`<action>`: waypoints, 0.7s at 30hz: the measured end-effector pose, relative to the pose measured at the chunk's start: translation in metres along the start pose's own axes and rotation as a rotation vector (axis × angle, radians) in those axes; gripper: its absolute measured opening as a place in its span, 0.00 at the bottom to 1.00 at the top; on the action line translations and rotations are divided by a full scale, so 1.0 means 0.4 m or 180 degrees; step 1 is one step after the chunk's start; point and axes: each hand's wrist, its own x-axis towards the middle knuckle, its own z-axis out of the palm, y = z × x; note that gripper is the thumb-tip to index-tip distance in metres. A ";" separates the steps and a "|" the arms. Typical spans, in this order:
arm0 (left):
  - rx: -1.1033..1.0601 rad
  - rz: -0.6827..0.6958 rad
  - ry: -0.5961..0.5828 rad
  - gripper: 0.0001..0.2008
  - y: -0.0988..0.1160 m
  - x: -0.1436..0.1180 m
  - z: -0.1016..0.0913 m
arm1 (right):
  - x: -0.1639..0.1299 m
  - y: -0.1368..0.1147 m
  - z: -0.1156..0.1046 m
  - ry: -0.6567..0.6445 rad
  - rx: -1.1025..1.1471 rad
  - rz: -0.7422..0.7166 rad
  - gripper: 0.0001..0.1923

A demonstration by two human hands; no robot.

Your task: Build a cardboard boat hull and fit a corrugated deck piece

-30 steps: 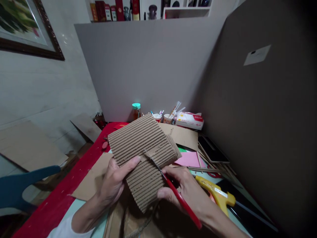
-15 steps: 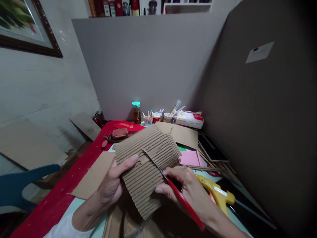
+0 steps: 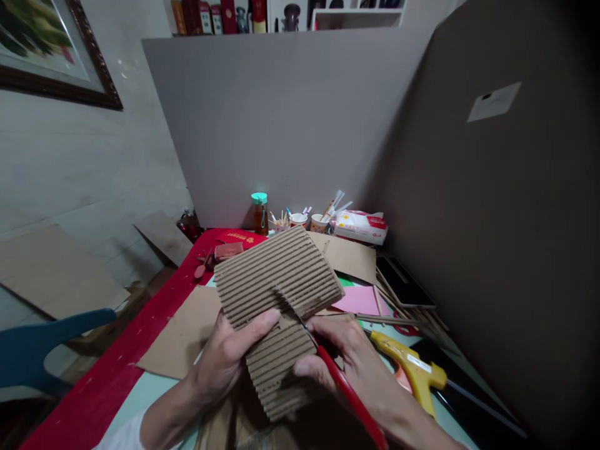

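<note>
The left hand (image 3: 225,359) pinches the corrugated card (image 3: 279,300) at its 7 o'clock edge, thumb on top, raising it above the table (image 3: 100,390) so the right hand (image 3: 351,359), closed on red scissors (image 3: 344,390), can cut from 5 o'clock.

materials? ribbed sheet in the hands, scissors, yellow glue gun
Ribbed sheet: looks like single-face corrugated cardboard, matte brown, exposed parallel flutes. Scissors: glossy red handles, probably plastic; thin grey blades look like metal. Glue gun: yellow moulded body, likely plastic, smooth with a slight sheen.
</note>
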 end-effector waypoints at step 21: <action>0.0192 0.0003 0.0407 0.33 0.001 -0.003 0.008 | 0.002 -0.003 0.009 -0.0009 0.0249 0.0046 0.30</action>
